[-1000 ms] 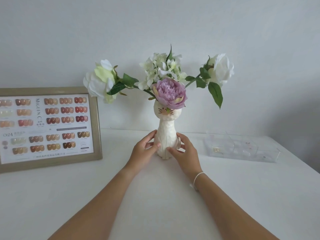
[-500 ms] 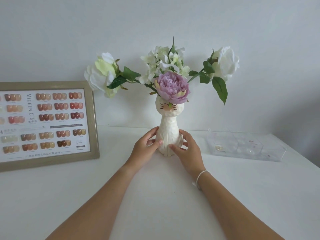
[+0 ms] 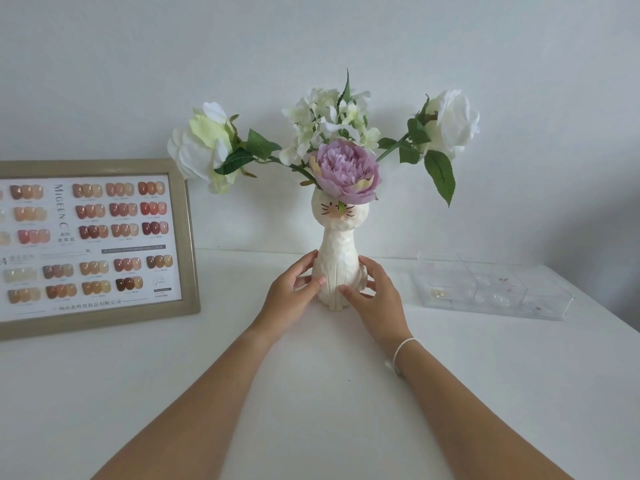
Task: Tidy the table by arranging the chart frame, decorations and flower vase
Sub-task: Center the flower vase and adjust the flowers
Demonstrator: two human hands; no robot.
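— Far left? Start there.
— Chart frame (image 3: pixel 93 244), propped upright at the back left of the white table (image 3: pixel 311 393), leaning toward the wall; rows of nail colour samples under the glass, left edge cut off by the view.
— Next along?
— Left hand (image 3: pixel 294 292), half open, cupped round the left side of the flower vase (image 3: pixel 338 265); thumb laid across the lower front, fingers (image 3: pixel 306 263) curled round the flank. Touching, loosely wrapped rather than clenched.
— And the vase itself?
— White, cat-shaped, whiskered face near the top, standing upright on the table near the back middle, base down on the surface. Well apart from the frame. Purple peony (image 3: pixel 343 171) at the mouth, white rose (image 3: pixel 201 147) leaning out left, pale hydrangea (image 3: pixel 329 119) behind, second white rose (image 3: pixel 450 123) leaning out right.
— Right side?
— Right hand (image 3: pixel 375 299), mirror of the other: half open, thumb on the lower front, fingers spread round the right flank. Thumb tips close together but not meeting. Thin white bracelet (image 3: pixel 403 348) at the wrist.
— Firm grip or only resting?
— Cannot tell; contact on both sides, no more.
— Furthest right?
— Clear compartment tray (image 3: pixel 491 289), flat on the table near the back right, a few small decorations (image 3: pixel 437 293) inside, too small to make out
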